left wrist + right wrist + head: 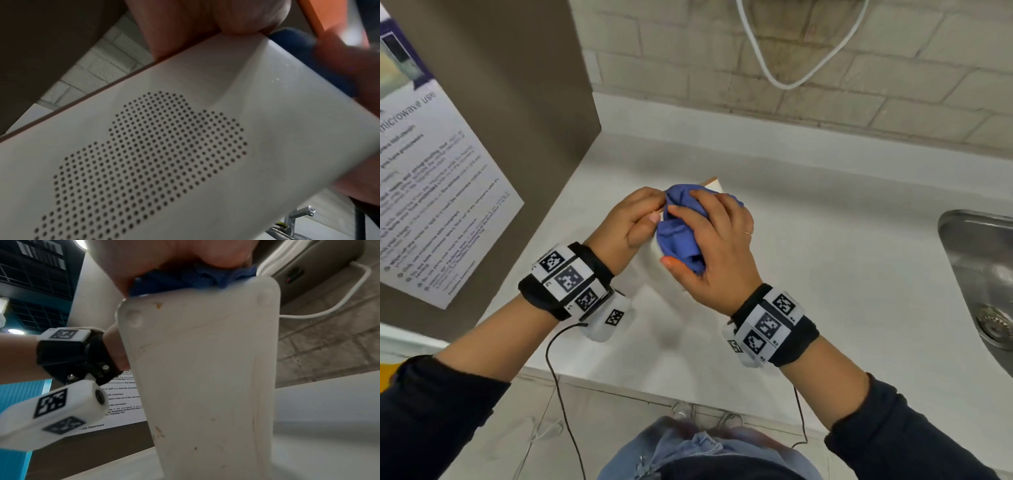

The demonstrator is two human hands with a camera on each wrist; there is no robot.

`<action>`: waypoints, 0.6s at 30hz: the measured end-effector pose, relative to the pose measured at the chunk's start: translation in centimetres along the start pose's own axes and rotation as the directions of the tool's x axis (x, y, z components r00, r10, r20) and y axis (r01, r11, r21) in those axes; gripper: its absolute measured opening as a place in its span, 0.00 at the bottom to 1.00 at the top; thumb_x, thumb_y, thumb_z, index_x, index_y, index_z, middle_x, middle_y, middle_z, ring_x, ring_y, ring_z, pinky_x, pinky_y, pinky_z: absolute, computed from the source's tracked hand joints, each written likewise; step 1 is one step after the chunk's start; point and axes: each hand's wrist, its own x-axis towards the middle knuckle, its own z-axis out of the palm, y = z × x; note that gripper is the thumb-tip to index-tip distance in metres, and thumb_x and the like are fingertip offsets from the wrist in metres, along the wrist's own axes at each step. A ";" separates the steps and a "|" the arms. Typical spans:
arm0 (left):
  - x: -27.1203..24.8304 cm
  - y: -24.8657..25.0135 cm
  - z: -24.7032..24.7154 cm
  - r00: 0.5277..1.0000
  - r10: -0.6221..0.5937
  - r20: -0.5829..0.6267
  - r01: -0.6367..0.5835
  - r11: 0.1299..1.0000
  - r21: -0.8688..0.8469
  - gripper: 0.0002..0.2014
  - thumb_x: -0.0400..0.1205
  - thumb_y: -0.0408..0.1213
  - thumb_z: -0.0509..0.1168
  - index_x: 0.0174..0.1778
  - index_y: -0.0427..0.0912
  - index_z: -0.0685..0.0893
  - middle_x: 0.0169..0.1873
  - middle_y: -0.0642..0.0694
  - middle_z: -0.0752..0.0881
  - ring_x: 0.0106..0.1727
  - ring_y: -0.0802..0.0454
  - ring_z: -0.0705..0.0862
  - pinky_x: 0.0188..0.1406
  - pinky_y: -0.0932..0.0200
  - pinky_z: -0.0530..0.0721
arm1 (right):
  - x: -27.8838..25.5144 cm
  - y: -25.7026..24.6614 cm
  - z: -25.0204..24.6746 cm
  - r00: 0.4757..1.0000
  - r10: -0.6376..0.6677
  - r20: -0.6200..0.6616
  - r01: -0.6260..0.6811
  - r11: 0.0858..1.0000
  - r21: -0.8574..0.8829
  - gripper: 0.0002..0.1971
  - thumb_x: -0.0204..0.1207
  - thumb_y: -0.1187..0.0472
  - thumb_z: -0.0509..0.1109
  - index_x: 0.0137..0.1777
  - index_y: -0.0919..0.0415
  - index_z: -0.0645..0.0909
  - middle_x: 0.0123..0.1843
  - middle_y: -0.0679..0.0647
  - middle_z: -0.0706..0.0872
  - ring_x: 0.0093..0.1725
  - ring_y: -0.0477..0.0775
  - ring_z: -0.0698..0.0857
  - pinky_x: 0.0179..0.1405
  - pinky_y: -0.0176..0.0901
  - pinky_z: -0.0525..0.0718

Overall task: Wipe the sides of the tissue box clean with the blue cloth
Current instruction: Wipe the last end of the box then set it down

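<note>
- Two hands work above the white counter [825, 240], holding the tissue box [185, 146] on end: rigid, light, smooth-walled, likely slippery.
- Left hand [630, 219] clamps its upper edge, a sound hold.
- Right hand [715, 246] presses the bunched, soft blue cloth [681, 236] onto its top end.

sleeves [441, 411]: dark, long | wristbands [566, 281]: black, white blocks with square black-and-white codes | cables [558, 377]: thin black from each wrist | ring [747, 233]: thin, right hand | jeans [698, 452]: blue denim
</note>
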 end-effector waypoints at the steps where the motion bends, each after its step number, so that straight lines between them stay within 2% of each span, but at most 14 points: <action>1: 0.1 -0.2 -0.1 1.000 -0.016 0.005 0.016 1.000 -0.017 0.28 0.81 0.62 0.47 0.51 0.42 0.81 0.48 0.50 0.79 0.53 0.71 0.76 0.57 0.73 0.72 | 0.3 0.1 0.1 1.000 -0.009 -0.025 0.009 1.000 -0.009 0.26 0.73 0.45 0.65 0.69 0.53 0.72 0.69 0.57 0.76 0.67 0.63 0.70 0.68 0.64 0.65; 3: 0.3 -0.4 -0.5 0.999 -0.048 0.011 0.048 0.998 -0.046 0.17 0.82 0.56 0.50 0.51 0.53 0.80 0.49 0.57 0.79 0.53 0.69 0.76 0.58 0.71 0.72 | 0.8 0.1 0.3 0.997 -0.019 -0.079 0.020 1.000 0.012 0.25 0.73 0.51 0.64 0.70 0.54 0.69 0.67 0.56 0.80 0.64 0.60 0.70 0.68 0.59 0.66; 5: 0.4 -0.4 -0.8 0.997 -0.072 -0.004 0.071 0.996 -0.058 0.14 0.80 0.48 0.50 0.51 0.54 0.80 0.48 0.59 0.79 0.52 0.69 0.77 0.57 0.71 0.72 | 1.2 0.2 0.6 0.994 -0.027 -0.108 0.030 0.999 0.031 0.25 0.72 0.53 0.65 0.70 0.55 0.67 0.65 0.55 0.82 0.62 0.59 0.70 0.67 0.54 0.65; 7: 0.6 -0.4 -1.0 0.997 -0.074 -0.007 0.073 0.996 -0.059 0.13 0.80 0.46 0.49 0.48 0.63 0.79 0.46 0.65 0.81 0.50 0.71 0.77 0.55 0.73 0.72 | 1.4 0.4 1.0 0.991 -0.061 -0.123 0.060 0.998 -0.013 0.22 0.72 0.55 0.66 0.66 0.57 0.74 0.62 0.56 0.83 0.60 0.61 0.73 0.63 0.56 0.69; 9: 0.6 -0.5 -1.2 0.997 -0.081 0.003 0.081 0.994 -0.075 0.14 0.80 0.48 0.50 0.54 0.68 0.78 0.51 0.69 0.82 0.55 0.68 0.78 0.59 0.71 0.72 | 1.5 0.5 1.3 0.987 -0.096 -0.130 0.090 0.995 -0.051 0.17 0.71 0.56 0.67 0.60 0.58 0.79 0.60 0.56 0.82 0.57 0.62 0.75 0.59 0.57 0.72; 11: 0.6 -0.7 -1.4 0.996 -0.082 0.015 0.083 0.992 -0.098 0.17 0.81 0.56 0.51 0.61 0.63 0.78 0.54 0.64 0.83 0.59 0.62 0.79 0.63 0.66 0.73 | 1.3 0.7 1.4 0.982 -0.137 -0.133 0.131 0.990 -0.058 0.14 0.71 0.56 0.66 0.57 0.55 0.77 0.61 0.51 0.76 0.55 0.60 0.74 0.59 0.54 0.70; 13: 0.6 -0.7 -1.5 0.997 -0.071 0.014 0.072 0.993 -0.089 0.23 0.80 0.63 0.49 0.63 0.57 0.78 0.54 0.66 0.83 0.59 0.62 0.80 0.63 0.67 0.73 | 0.9 0.9 1.4 0.975 -0.182 -0.125 0.176 0.983 -0.062 0.13 0.71 0.57 0.66 0.55 0.53 0.74 0.61 0.48 0.72 0.55 0.59 0.72 0.59 0.51 0.68; 15: 0.6 -0.6 -1.5 0.998 -0.068 0.019 0.069 0.993 -0.093 0.26 0.78 0.65 0.49 0.63 0.55 0.78 0.52 0.65 0.83 0.58 0.62 0.80 0.61 0.69 0.73 | 0.4 1.4 1.3 0.965 -0.237 -0.113 0.230 0.971 -0.073 0.13 0.69 0.58 0.69 0.53 0.53 0.75 0.60 0.48 0.72 0.55 0.59 0.72 0.57 0.52 0.69; 18: 0.5 -0.4 -1.4 0.998 -0.059 0.032 0.062 0.993 -0.098 0.28 0.78 0.66 0.49 0.64 0.53 0.77 0.53 0.55 0.82 0.57 0.62 0.80 0.60 0.69 0.74 | -1.0 2.1 0.8 0.946 -0.318 -0.070 0.312 0.946 -0.089 0.11 0.68 0.61 0.70 0.50 0.54 0.75 0.60 0.48 0.73 0.54 0.60 0.73 0.52 0.54 0.72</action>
